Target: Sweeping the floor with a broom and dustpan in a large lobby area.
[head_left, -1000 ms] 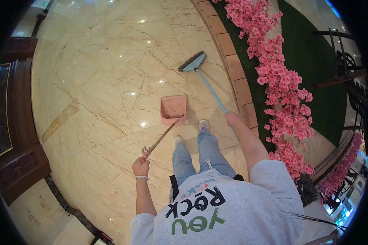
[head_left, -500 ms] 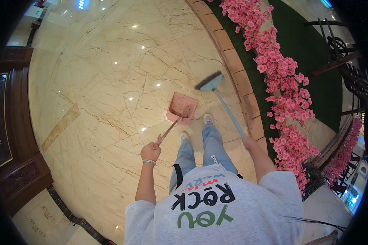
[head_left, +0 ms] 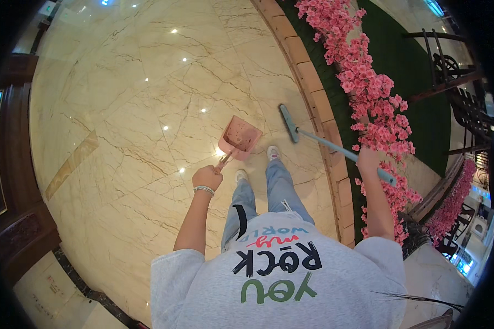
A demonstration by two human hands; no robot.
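My left hand (head_left: pixel 207 178) is closed round the handle of a pink dustpan (head_left: pixel 241 134). The pan lies in front of my feet, with small dark bits of dirt in it. In my right hand (head_left: pixel 369 163) is the pale blue pole of a broom (head_left: pixel 326 143), gripped near its top end. The broom's narrow head (head_left: pixel 288 123) is to the right of the dustpan and apart from it, close to the brick edging. Part of the pole is hidden behind my right hand.
A curved brick edging (head_left: pixel 318 101) runs along my right. Beyond it are pink artificial-looking blossoms (head_left: pixel 370 82), green matting (head_left: pixel 406 68) and a dark wooden wheeled frame (head_left: pixel 450 66). Glossy marbled floor (head_left: pixel 132 137) spreads ahead and left, up to a dark carved wooden panel (head_left: pixel 16 164).
My right hand has swung up and outward over the blossoms, and the broom head has turned and moved slightly forward. My left hand has lifted a little, and the dustpan's handle looks more foreshortened.
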